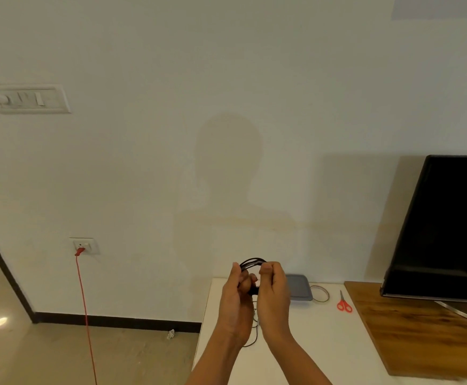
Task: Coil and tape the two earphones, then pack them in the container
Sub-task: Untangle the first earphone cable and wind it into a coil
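**Earphone Coil Held Above the Table**

A black earphone (pixel 251 263) is held in both hands above the near-left part of the white table (pixel 310 343). Its cord is gathered into several loops, and these arch upward between the two hands. The left side of the coil is pinched by the left hand (pixel 236 298), with the fingers raised and the thumb closed against the cord. The right side is grasped by the right hand (pixel 272 290), whose fingers are curled tightly round the loops. A loose length of cord hangs below the hands, and its end rests on the table top.

The container (pixel 300 287), closed with a grey lid, is placed at the far edge of the table, partly hidden behind the right hand. A tape roll (pixel 320 293) lies flat on the table just to the right of the container. Red-handled scissors (pixel 344 302) lie further right on the table, near its right edge.

A wooden board (pixel 421 337) adjoins the right side of the table, and a dark television (pixel 449 223) is carried on it. To the left of the table, a red cable (pixel 84 301) is plugged into a wall socket (pixel 85 245) and hangs down to the floor. A switch panel (pixel 29 99) is mounted on the wall, high above and well left of the table.
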